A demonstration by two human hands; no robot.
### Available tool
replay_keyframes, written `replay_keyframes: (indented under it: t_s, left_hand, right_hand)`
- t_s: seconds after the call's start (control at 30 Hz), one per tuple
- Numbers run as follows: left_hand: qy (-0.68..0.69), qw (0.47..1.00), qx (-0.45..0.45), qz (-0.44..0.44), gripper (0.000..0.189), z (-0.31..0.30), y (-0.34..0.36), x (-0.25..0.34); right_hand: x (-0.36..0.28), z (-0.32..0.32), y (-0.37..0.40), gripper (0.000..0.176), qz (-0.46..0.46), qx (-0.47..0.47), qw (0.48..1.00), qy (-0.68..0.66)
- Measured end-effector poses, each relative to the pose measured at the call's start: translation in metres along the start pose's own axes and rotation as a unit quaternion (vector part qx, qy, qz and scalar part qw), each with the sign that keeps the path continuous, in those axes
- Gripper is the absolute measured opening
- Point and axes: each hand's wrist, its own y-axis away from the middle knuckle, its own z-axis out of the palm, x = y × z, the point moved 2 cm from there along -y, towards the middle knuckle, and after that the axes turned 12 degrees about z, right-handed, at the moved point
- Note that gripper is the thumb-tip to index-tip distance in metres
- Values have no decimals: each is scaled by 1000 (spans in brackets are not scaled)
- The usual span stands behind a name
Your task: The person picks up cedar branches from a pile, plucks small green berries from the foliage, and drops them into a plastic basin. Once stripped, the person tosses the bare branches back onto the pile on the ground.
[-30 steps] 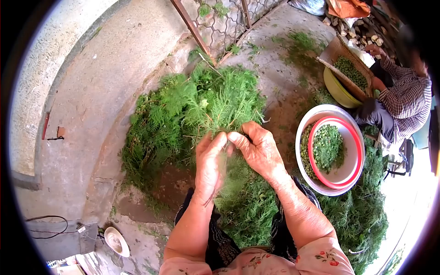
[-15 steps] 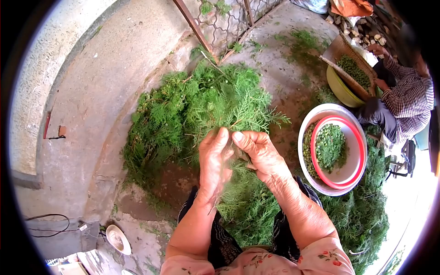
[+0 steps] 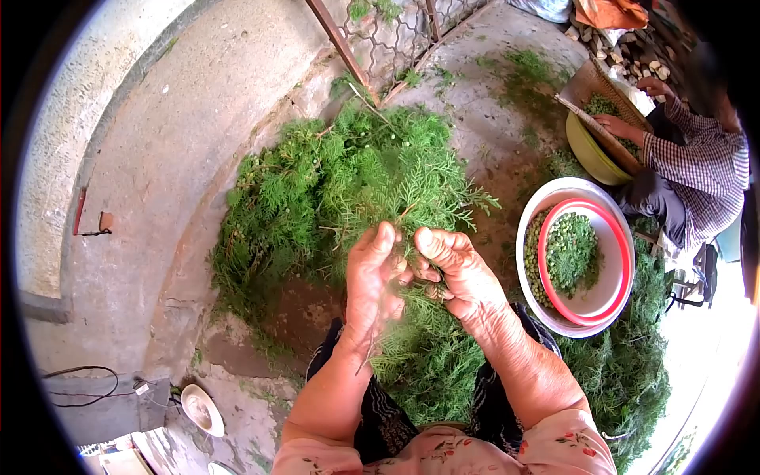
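My left hand and my right hand meet at the middle of the view, both pinching one feathery green sprig that fans out above the fingers. More cut sprigs lie in my lap under the hands. A big heap of the same greenery covers the concrete ground just beyond. To the right stands a white basin with a red-rimmed bowl inside it, both holding small green seeds.
Another person in a checked shirt sits at the far right, a hand in a woven tray of green seeds over a yellow-green basin. A wire fence stands behind the heap. A small white dish lies at lower left.
My hands lifted a sprig from the heap and drew it slightly toward me, fingers shifting on its stem. The other person's hand reached into the woven tray.
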Motion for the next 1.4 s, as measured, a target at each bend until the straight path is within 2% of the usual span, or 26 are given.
replay_keyframes:
  t_s: [0.13, 0.23, 0.37, 0.47, 0.57, 0.63, 0.7, 0.77, 0.83, 0.9, 0.97, 1.17, 1.3, 1.33, 1.4]
  left_hand:
    - [1, 1000, 7, -17, 33, 8, 5, 11]
    - [2, 998, 26, 55, 29, 1, -4, -2]
    - [6, 997, 33, 75, 22, 6, 0, 4]
    - [-23, 994, 17, 103, 21, 2, -1, 3]
    - [-20, 980, 32, 195, 22, -2, -4, -3]
    - [-32, 985, 34, 166, 20, -9, -7, -5]
    - [-44, 989, 35, 138, 18, -14, -8, -6]
    - [-36, 981, 113, 153, 23, -13, -18, -3]
    - [-13, 976, 105, 188, 14, -2, -15, 7]
    - [-23, 981, 66, 181, 8, -3, -14, 2]
    - [-22, 989, 44, 140, 9, 1, -10, 3]
    - [9, 987, -9, 160, 11, 3, -17, -16]
    - [-17, 982, -78, 169, 15, 14, -10, -18]
    - [-42, 986, -87, 137, 15, 20, -6, -12]
    - [-81, 983, -82, 144, 14, 17, -4, -11]
  right_hand:
    - [2, 3, -2, 30, 2, 31, 999, 12]
    - [4, 2, -4, 34, -24, 50, 997, 56]
    - [1, 1, -4, 30, -13, 62, 994, 84]
    - [-2, 0, -1, 28, -9, 59, 985, 161]
    - [-1, 0, 0, 32, -3, 55, 972, 228]
    - [-1, 2, 0, 36, -4, 55, 963, 265]
    - [-3, 12, 10, 36, 36, -74, 966, 243]
    - [-2, 17, 13, 34, -50, -137, 935, 324]
    - [-5, 12, 15, 29, 8, -42, 969, 242]
    - [-8, 5, 10, 25, -24, -52, 982, 182]
    - [-10, 4, 11, 20, -43, -1, 986, 159]
    - [-9, -1, 4, 11, -130, 59, 989, 33]
    - [-13, -5, 3, 14, -166, 74, 980, 75]
    - [-14, -7, 4, 14, -158, 78, 980, 95]
    - [-18, -7, 7, 16, -155, 95, 979, 96]
